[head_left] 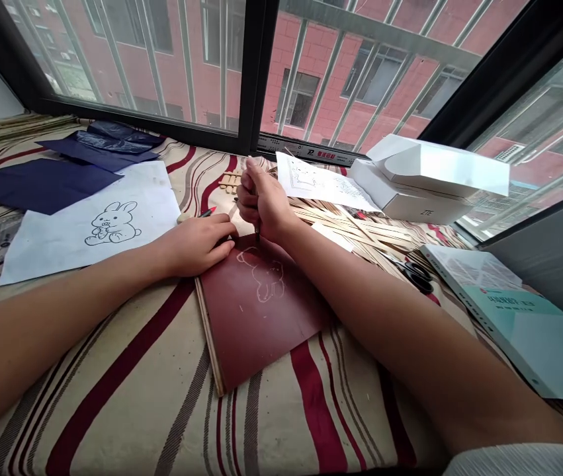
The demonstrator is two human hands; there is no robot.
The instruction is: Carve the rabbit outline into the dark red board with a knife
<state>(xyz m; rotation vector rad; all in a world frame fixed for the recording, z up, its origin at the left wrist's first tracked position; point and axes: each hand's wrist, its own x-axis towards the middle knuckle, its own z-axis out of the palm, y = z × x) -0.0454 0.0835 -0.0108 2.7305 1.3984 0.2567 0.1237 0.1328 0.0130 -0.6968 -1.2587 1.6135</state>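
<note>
A reddish-brown board [261, 330] lies on the striped cloth, with a pale outline of a small animal [266, 274] on its top face. My right hand [264, 201] makes a fist at the board's far edge. It grips a slim dark tool [257, 233], mostly hidden by the fingers, whose tip points down at the board. My left hand [202, 244] rests palm down at the board's far left corner, fingers out and slightly bent, with nothing held. Just beyond it lies a red-tipped pen [208, 212]. A paper with a rabbit drawing [112, 225] lies to the left.
Dark blue sheets [43, 185] overlap the paper at the left. Behind my right arm are thin wooden strips [365, 231], black-handled scissors [416, 276], another drawing sheet [323, 182] and a white box [425, 198]. A book [514, 317] lies at the right. A barred window [251, 79] stands behind.
</note>
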